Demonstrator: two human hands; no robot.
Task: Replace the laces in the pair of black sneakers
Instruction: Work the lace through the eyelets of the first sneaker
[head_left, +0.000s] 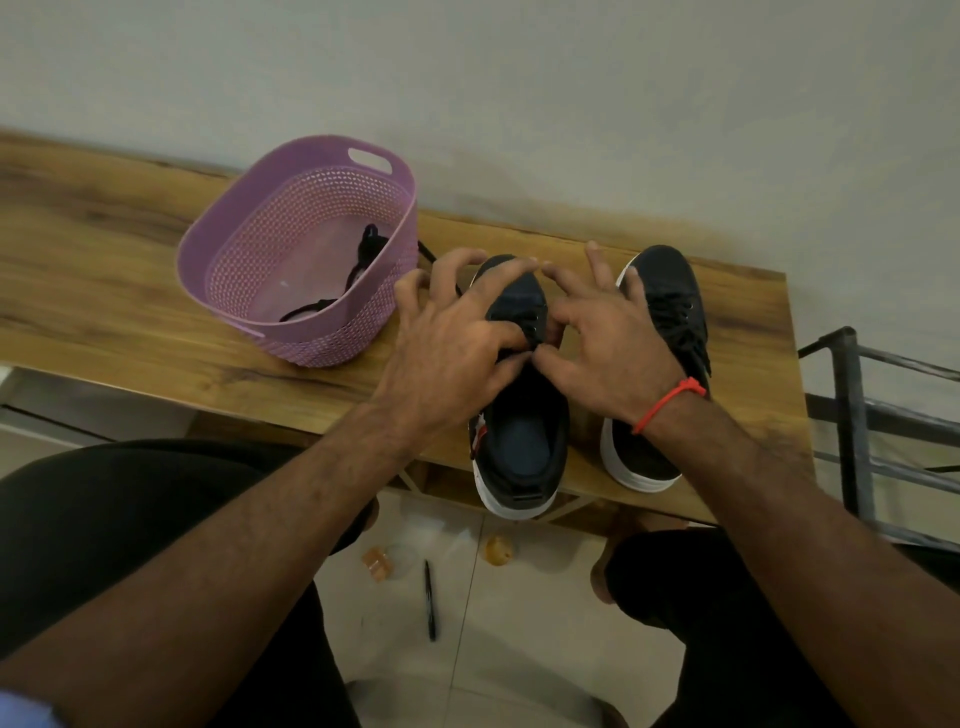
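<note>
Far left on the wooden table (130, 270): purple perforated basket (249, 312) w/ a black lace (363, 254) lying inside, prob one of the pair being swapped, can't tell old or new. Just right of it, left hand (447, 343) sits over the left sneaker (522, 436); thumb and forefinger look pinched at the eyelet area near the tongue, other fingers spread and arched over the toe. What it pinches looks like a black lace end, but it's black on black, so can't say for sure. Right hand (608, 338), red thread (667, 402) on the wrist, meets it at the same spot, thumb and index tip closed in a pinch, remaining fingers fanned out and resting toward the right sneaker (660, 364), which is laced w/ black lace and stands just beside the first, toes to the wall. Step in hand, by my read: threading or pulling lace through the upper eyelets of the left shoe. To do it well: keep one hand steadying the eyelet flap, feed the tip straight, pull both sides even, no twists. Below on the floor: a pen (430, 597). Far right: metal rack (857, 415).
</note>
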